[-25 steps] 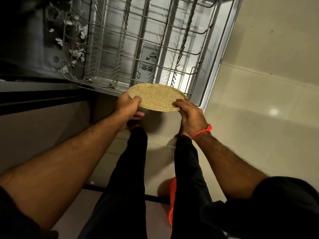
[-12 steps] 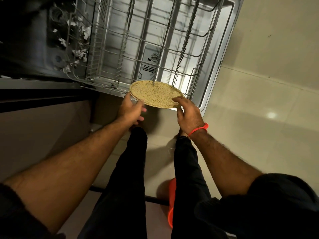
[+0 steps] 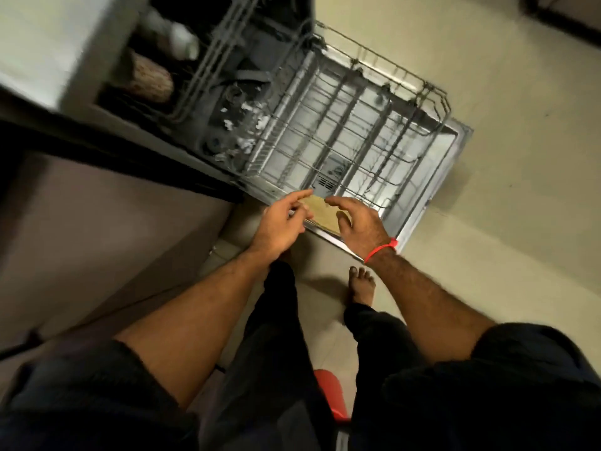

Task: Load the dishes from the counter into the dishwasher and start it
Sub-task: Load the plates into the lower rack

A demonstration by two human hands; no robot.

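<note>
One speckled tan plate [image 3: 320,212] in play, sitting at the near edge of the pulled-out lower rack [image 3: 354,138], roughly 6 o'clock of the rack, partly hidden behind both hands. Can't tell if it's seated between tines or just leaning on the rack's front wire; frame is motion-blurred.

Progress, judged from this frame: early. Lower rack looks otherwise bare. Upper rack [image 3: 208,53] at 11 o'clock carries a few items, a pale cup-like thing and a brownish patterned piece, too blurred to name. White flecks [image 3: 247,125] lie on the tub floor at 10 o'clock of the lower rack. Counter isn't readable here, so remaining dish count unknown. Still to do by my read: the rest of the dishes, push racks in, shut the door [image 3: 432,203], start the cycle.

Grip:
- left hand [image 3: 279,224] at 9 o'clock of the plate, fingers spread and loosely curled, not clamped. Index tip above the plate's far edge; contact unclear.
- right hand [image 3: 361,224] at 3 o'clock of the plate, also spread, thumb hanging over the plate rim, contact unclear. Red thread band [image 3: 380,250] on the wrist.
- Neither hand visibly carries the plate's weight; looks like a release or a steadying touch.

Risk: if unseated, plate could tip off the front wire.
</note>
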